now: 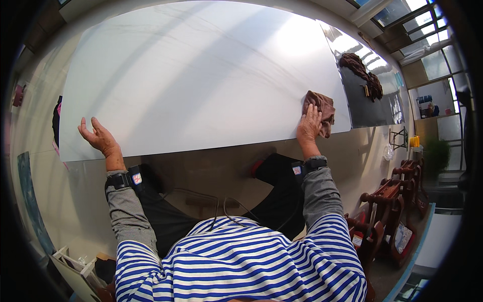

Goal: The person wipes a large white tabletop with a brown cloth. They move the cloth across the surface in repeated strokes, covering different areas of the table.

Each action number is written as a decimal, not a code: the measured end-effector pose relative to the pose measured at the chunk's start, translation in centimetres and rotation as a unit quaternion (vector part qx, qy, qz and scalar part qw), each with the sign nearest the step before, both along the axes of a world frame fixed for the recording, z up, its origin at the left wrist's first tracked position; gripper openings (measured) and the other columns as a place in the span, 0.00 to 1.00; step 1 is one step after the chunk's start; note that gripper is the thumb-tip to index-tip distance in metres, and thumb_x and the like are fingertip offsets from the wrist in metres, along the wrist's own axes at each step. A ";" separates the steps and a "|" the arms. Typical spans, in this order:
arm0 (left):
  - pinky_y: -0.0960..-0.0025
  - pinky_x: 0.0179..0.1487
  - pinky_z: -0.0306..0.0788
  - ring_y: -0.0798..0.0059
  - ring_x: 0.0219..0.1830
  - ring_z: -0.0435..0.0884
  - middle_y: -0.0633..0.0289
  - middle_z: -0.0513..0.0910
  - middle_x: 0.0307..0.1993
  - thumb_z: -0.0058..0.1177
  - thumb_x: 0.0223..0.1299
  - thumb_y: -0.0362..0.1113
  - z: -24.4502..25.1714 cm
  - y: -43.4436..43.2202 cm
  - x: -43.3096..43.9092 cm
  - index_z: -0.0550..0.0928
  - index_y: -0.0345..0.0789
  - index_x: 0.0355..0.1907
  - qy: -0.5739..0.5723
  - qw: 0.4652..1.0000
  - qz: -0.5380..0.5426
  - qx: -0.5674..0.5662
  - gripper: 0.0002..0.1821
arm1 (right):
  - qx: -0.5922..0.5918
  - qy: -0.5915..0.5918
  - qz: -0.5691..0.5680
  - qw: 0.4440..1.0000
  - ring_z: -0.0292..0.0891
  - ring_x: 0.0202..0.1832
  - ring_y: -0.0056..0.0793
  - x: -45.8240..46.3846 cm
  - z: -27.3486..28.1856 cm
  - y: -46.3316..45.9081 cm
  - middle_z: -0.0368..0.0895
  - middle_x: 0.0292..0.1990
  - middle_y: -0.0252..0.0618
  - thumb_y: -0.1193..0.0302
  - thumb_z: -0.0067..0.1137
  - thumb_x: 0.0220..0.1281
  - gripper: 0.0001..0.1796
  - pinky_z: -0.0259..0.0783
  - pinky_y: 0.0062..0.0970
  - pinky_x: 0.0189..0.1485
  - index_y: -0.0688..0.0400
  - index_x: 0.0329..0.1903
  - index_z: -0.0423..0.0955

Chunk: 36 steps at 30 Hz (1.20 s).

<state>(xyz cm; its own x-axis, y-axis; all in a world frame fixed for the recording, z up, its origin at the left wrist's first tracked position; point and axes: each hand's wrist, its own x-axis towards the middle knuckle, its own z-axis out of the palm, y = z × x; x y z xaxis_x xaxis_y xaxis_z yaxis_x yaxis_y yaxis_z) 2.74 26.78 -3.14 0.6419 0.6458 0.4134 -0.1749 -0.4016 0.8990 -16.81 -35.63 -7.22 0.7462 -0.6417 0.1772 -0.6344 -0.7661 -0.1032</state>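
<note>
A large white tabletop (196, 94) spreads out before me, with glare at its far right. My right hand (310, 122) presses a folded brown cloth (323, 107) onto the board near its right front corner. The fingers lie along the cloth's left side, and the thumb is hidden. Over the left front edge is my left hand (99, 139), fingers spread and curled upward with nothing in them. Whether it touches the surface is hard to tell. Each wrist wears a black strap bearing a small tag.
A dark glossy table (364, 109) adjoins the board on the right, with a crumpled dark brown cloth (362, 73) on it. Carved wooden chairs (388, 200) stand at lower right. A dark cable (222, 200) hangs before my lap. Pink-and-black fabric (57, 120) shows past the board's left edge.
</note>
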 end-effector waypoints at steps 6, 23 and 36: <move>0.65 0.65 0.70 0.66 0.61 0.73 0.49 0.56 0.75 0.53 0.73 0.37 3.9 0.8 -2.0 0.69 0.33 0.67 -0.031 0.998 0.021 -0.046 0.24 | 0.007 0.023 0.131 0.991 0.44 0.81 0.54 3.0 2.3 16.5 0.50 0.80 0.45 0.64 0.46 0.75 0.32 0.48 0.65 0.74 0.49 0.79 0.57; 0.56 0.75 0.57 0.58 0.74 0.62 0.48 0.64 0.72 0.50 0.73 0.40 6.4 6.3 -4.1 0.70 0.33 0.66 -0.065 0.977 0.054 -0.194 0.24 | 0.228 -0.032 0.680 0.696 0.43 0.81 0.50 14.7 3.6 62.2 0.57 0.77 0.45 0.59 0.54 0.65 0.32 0.33 0.58 0.79 0.50 0.72 0.67; 0.63 0.74 0.56 0.64 0.70 0.65 0.51 0.66 0.70 0.51 0.74 0.47 4.7 4.3 -2.5 0.68 0.37 0.70 -0.013 0.986 -0.001 -0.168 0.28 | 0.073 -0.017 0.522 0.850 0.44 0.81 0.47 18.5 5.3 36.1 0.54 0.79 0.41 0.57 0.47 0.77 0.27 0.38 0.55 0.79 0.39 0.75 0.63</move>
